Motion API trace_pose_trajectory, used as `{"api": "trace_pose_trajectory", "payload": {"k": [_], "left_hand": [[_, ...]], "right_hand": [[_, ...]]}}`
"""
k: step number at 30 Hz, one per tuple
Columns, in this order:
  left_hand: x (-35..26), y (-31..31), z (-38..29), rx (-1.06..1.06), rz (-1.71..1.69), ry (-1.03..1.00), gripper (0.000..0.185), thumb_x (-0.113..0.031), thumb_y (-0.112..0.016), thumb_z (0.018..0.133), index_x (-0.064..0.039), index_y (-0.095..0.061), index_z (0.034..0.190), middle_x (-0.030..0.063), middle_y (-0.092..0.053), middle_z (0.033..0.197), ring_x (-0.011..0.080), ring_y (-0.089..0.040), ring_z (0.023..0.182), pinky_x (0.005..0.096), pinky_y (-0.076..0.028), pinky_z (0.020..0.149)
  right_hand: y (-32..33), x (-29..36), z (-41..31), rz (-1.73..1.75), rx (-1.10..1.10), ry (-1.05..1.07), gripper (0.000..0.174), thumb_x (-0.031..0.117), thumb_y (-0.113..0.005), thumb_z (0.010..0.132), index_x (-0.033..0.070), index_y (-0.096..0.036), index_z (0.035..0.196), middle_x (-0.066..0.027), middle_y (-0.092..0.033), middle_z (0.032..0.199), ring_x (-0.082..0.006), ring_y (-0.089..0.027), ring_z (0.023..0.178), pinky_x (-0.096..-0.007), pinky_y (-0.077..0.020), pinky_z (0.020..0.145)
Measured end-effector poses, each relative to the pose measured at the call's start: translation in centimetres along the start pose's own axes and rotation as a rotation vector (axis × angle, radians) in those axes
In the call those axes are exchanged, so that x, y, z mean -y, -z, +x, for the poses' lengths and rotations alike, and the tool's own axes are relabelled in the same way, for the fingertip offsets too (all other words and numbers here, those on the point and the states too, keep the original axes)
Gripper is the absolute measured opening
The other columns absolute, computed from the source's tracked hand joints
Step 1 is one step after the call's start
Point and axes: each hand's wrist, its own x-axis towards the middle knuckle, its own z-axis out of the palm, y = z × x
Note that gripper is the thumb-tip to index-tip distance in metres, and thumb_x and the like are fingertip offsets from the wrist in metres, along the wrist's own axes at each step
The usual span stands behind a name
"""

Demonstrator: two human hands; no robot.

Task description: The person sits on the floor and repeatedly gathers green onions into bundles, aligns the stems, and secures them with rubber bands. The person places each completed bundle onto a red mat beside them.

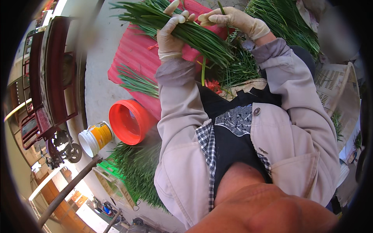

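Observation:
My left hand (172,32), in a pale thin glove, grips a thick bunch of long green leaves (201,40) that look like garlic chives. Just right of it, my gloved right hand (230,19) has its fingers bent around a single green blade (221,8). Below the bunch hangs a yellowish-green blade (203,71). Under both hands lies a pink-red covered surface (131,52), with a smaller bunch (138,81) resting on it by my left sleeve. Loose leaves (239,71) are heaped near my lap, beside red ties (213,86).
An orange-red bucket (128,122) and a white and yellow bucket (96,138) stand at left, above a large pile of greens (140,169) and a green crate (116,177). More leaves (282,23) lie upper right, near a pale plastic basket (335,84). A dark red vehicle (55,72) stands far left.

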Motion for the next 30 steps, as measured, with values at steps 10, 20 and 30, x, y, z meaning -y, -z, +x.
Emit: {"api": "trace_pose_trajectory", "payload": {"k": [10,20,30], "left_hand": [[-2.0,4.1,0.8,-0.353,-0.199,-0.244,0.009,-0.014,-0.057,0.092,-0.006,-0.059,0.097,0.0047,-0.064,0.085,0.0219,-0.063,0.092,0.0471,-0.046,0.091],[-2.5,5.2,1.3,-0.471,-0.322,-0.45,0.013,-0.015,-0.056,0.092,-0.004,-0.062,0.091,0.0067,-0.064,0.09,0.0208,-0.062,0.089,0.045,-0.048,0.09],[-2.1,7.5,1.3,-0.864,-0.333,-0.332,0.012,-0.015,-0.06,0.084,-0.006,-0.062,0.076,0.0059,-0.061,0.079,0.023,-0.059,0.076,0.0401,-0.052,0.076]], "right_hand": [[1.1,-1.5,-5.2,0.455,-0.249,0.333,0.045,0.034,-0.042,0.1,-0.003,-0.059,0.121,-0.0117,-0.067,0.106,-0.0151,-0.063,0.097,-0.0291,-0.0473,0.089],[-3.7,-2.2,-6.1,0.19,-0.019,-0.009,0.048,0.039,-0.061,0.09,0.004,-0.058,0.123,-0.0063,-0.066,0.112,-0.0095,-0.064,0.082,-0.0216,-0.0452,0.069],[-4.9,2.5,-7.8,0.467,0.407,0.09,0.042,0.03,-0.053,0.095,-0.009,-0.065,0.106,-0.0031,-0.063,0.068,-0.0057,-0.054,0.054,-0.0174,-0.0438,0.052]]}}
